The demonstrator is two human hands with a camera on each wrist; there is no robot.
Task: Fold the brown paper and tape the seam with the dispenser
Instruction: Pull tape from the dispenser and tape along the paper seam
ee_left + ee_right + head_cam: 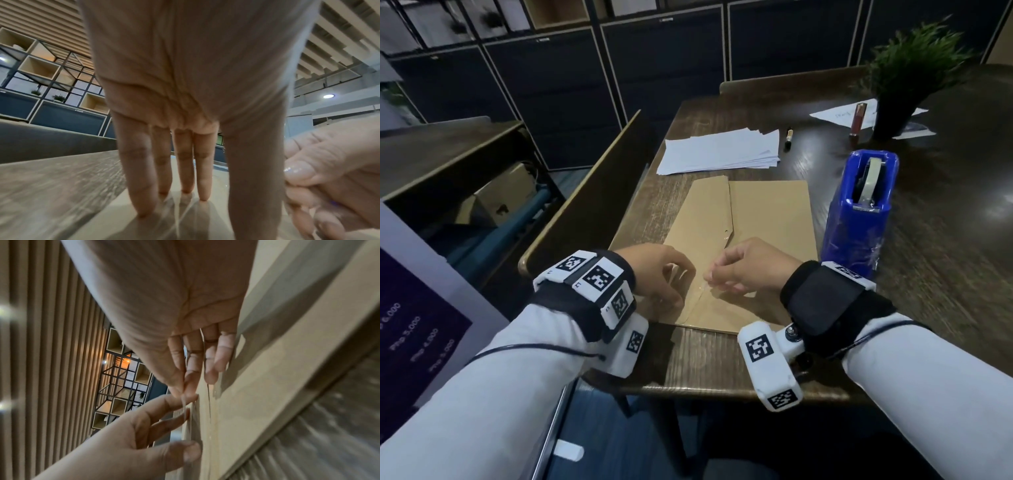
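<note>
Brown paper (pixel 763 212) lies folded flat on the counter (pixel 945 240), seam running away from the person, its near end right under both hands. Right hand (pixel 748 265) pinches a clear tape strip (pixel 185 408) just above the seam; left hand (pixel 657 274) has straight fingers (pixel 141 170) pressing the flap, grasping nothing. Dispenser (pixel 859 209) stands right of the paper, nearer the right hand. Dark wood counter, office shelving behind.

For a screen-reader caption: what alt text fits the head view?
Two hands, left hand and right hand, work a strip of clear tape at the seam of folded brown paper on a dark wooden table, beside a blue tape dispenser.
</note>
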